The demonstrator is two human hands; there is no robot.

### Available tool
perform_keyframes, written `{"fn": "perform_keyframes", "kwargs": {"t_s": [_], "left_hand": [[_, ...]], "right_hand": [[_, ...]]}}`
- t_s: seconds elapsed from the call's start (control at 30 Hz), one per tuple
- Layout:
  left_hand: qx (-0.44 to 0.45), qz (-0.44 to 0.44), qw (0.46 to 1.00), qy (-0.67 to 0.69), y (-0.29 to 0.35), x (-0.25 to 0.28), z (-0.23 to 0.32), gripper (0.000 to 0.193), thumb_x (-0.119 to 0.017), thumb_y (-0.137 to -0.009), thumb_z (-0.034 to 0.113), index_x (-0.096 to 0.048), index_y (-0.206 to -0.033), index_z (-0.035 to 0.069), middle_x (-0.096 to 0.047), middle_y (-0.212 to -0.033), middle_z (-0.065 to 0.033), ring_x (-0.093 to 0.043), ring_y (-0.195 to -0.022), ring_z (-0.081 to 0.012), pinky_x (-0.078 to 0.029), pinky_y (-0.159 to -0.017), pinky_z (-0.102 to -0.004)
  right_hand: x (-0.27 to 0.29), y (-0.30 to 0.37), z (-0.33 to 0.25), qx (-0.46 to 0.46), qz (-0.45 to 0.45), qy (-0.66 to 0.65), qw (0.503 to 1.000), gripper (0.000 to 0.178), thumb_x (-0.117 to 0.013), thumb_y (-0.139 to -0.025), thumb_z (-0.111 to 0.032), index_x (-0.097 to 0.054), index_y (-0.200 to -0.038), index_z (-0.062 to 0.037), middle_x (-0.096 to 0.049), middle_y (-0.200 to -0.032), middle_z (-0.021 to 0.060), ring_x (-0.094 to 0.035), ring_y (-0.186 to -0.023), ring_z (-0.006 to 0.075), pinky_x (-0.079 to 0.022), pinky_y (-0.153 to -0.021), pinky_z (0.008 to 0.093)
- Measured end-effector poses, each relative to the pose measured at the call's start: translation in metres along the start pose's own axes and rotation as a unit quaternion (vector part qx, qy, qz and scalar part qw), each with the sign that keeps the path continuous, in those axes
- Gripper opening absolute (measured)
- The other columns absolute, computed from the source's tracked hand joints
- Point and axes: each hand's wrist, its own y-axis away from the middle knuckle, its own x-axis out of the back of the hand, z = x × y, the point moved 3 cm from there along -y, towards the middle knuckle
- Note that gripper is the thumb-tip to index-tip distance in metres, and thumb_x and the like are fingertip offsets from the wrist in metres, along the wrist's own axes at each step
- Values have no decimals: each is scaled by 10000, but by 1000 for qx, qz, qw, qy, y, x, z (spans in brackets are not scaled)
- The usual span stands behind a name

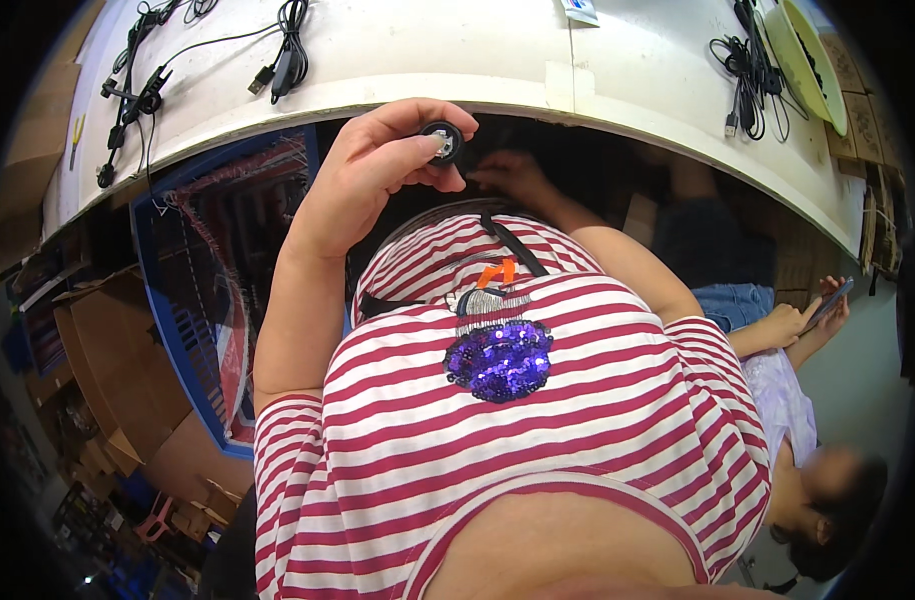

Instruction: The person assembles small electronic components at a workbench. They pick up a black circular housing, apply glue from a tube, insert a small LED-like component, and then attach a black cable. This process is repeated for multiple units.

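Note:
My left hand [378, 160] is raised just in front of the table's near edge. Its thumb and fingers pinch a small round black piece [442, 143] with a shiny, clear-silvery centre, like a little wheel or lens ring; its exact kind does not show. Lower and to the right, in the shadow below the table edge, is my right hand [513, 177]. Its fingers are loosely bent and apart, pointing toward the left hand without touching it, and I see nothing in them.
On the white table [418, 60] lie bundled black cables [291, 50], more cables [748, 85], and a pale yellow-green bowl [808, 65]. A blue plastic crate [183, 330] stands at left beside cardboard boxes [118, 350]. Another person [778, 390] sits at right, holding a phone [828, 305].

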Motion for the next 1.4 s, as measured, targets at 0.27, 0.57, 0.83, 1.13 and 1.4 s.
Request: {"fn": "perform_keyframes", "kwargs": {"t_s": [0.27, 0.57, 0.83, 1.13, 1.4], "left_hand": [[9, -10, 1000, -3, 1, -1, -1, 294, -488, -797, 130, -541, -1025, -48, -562, -991, -119, -586, -746, -160, -488, -700, -267], [42, -13, 998, -36, 3, -2, -6, 277, -486, -789, 121, -558, -1006, -35, -564, -985, -97, -574, -733, -139, -485, -694, -246], [-60, -68, 994, -55, 5, -15, -4, 385, -561, -759, 71, -520, -1130, -25, -547, -1059, -94, -544, -847, -117, -473, -719, -241], [-144, 106, 978, -111, 20, 13, 20, 372, -594, -755, 99, -545, -1102, -24, -593, -980, -76, -526, -853, -91, -418, -714, -215], [-300, 77, 950, 45, 15, 27, 2, 558, -555, -802, 489, -432, -1128, 54, -454, -706, -27, -348, -515, -79, -308, -501, -216]], "right_hand": [[0, 2, -2, 4, 8, 4, 1000, 202, -702, -734, -153, -634, -877, -28, -628, -765, 53, -575, -686, 107, -449, -654, 231], [1, 3, -2, 0, 3, 9, 1000, 199, -704, -729, -165, -635, -860, -32, -627, -762, 56, -569, -668, 109, -447, -645, 239], [-3, -2, 4, 17, 9, 10, 1000, 223, -707, -718, -200, -640, -856, -37, -621, -745, 57, -561, -656, 118, -443, -639, 256], [0, 41, -74, 81, -83, 434, 894, 348, -608, -764, -184, -592, -1078, -36, -589, -1057, 185, -549, -1000, 334, -429, -871, 366], [-11, 25, -278, 403, 110, 481, 771, 198, -591, -813, -204, -632, -915, -39, -626, -737, 78, -591, -667, 226, -472, -610, 307]]}}
